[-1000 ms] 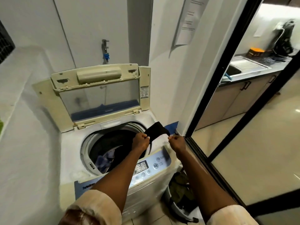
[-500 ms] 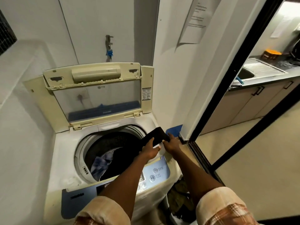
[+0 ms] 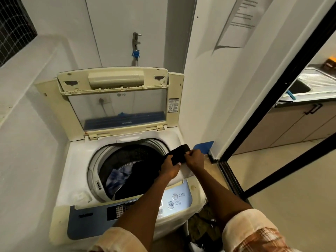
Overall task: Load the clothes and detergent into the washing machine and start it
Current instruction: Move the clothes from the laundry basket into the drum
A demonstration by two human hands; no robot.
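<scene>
Between both hands, over right rim of drum opening: small dark item (image 3: 179,155), long axis running up-right from left hand (image 3: 170,168) toward right hand (image 3: 195,159); both hands pinch it, one at each end. Drum (image 3: 127,160) lies left and below fingers, clothes (image 3: 116,179) already inside, lid (image 3: 116,106) upright behind, nothing blocking. Control panel (image 3: 174,200) sits beneath forearms. Judgement: left hand nearer opening
</scene>
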